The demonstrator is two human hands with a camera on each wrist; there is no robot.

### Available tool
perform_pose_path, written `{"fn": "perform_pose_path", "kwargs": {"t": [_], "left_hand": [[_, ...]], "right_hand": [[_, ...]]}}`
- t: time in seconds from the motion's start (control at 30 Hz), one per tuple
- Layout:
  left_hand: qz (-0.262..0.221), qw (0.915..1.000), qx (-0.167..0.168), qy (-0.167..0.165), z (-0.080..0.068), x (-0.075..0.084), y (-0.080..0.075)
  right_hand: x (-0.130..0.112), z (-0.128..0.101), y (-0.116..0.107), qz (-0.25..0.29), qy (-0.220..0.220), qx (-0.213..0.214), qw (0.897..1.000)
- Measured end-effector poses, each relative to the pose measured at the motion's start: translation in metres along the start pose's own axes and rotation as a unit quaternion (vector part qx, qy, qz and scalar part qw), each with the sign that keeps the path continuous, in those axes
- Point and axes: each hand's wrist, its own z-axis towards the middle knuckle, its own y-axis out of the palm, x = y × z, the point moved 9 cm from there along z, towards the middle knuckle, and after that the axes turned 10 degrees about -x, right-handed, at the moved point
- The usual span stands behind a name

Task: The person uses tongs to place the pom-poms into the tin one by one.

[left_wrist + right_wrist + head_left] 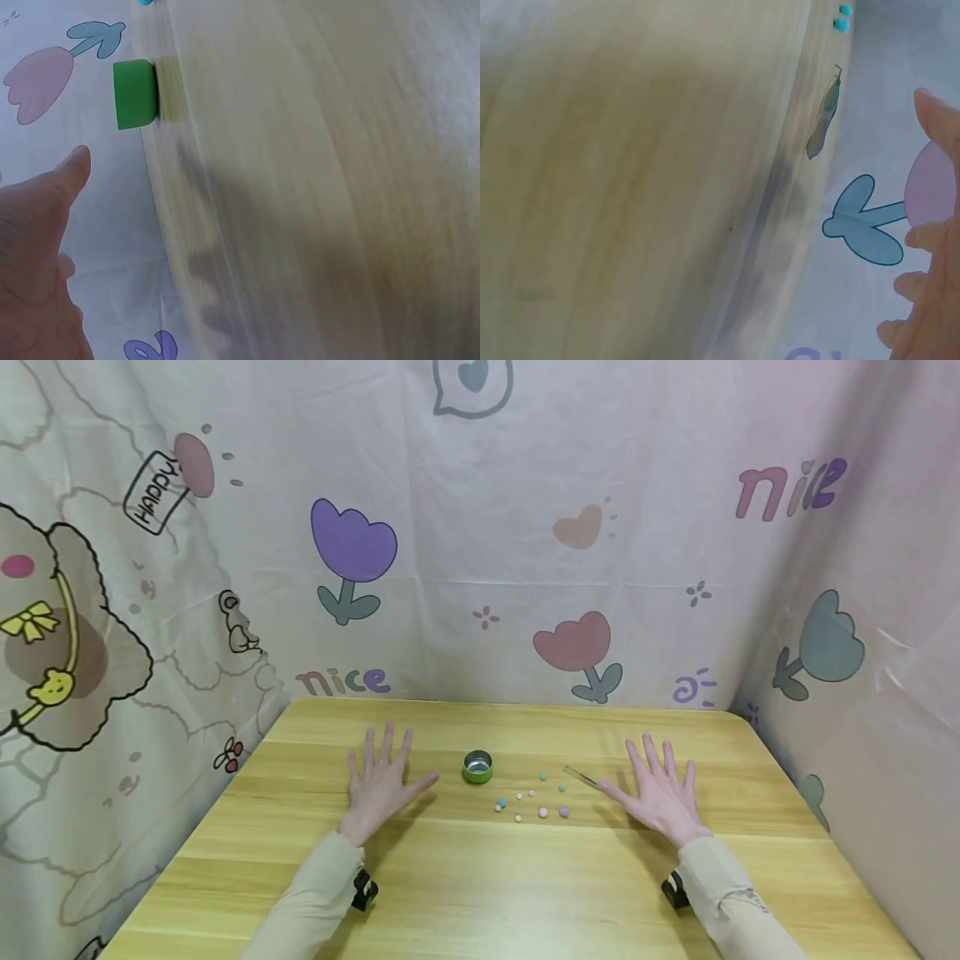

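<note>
The left hand (379, 788) is spread wide; to the right of its thumb stands a small green tin (477, 767). The right hand (662, 795) is splayed too, what look like tweezers (581, 776) near its thumb. Beads (543, 812) dot the counter (495, 893) between both hands.

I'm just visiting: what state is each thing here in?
Left grip: spread open, holding nothing
Right grip: spread open, holding nothing
Green cup: upright, uncovered
Tweezers: lying down, unheld
Beads: loose, scattered
Backdrop: hanging, slightly creased
</note>
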Motion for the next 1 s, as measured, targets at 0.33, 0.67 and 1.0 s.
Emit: {"fn": "perform_pose_path", "kwargs": {"t": [0.33,0.67,1.0], "left_hand": [[-0.031,0.9993,-0.023,-0.003,0.003,0.008,0.003],[-0.105,0.9925,-0.058,0.025,0.010,0.025,0.014],[-0.260,0.9605,-0.077,0.064,0.017,0.030,0.025]], "right_hand": [[-0.006,0.006,0.000,0.024,0.003,-0.015,1.000],[-0.014,0.014,-0.001,0.106,-0.038,-0.021,0.993],[-0.014,0.020,0.008,0.185,-0.068,-0.037,0.980]]}}
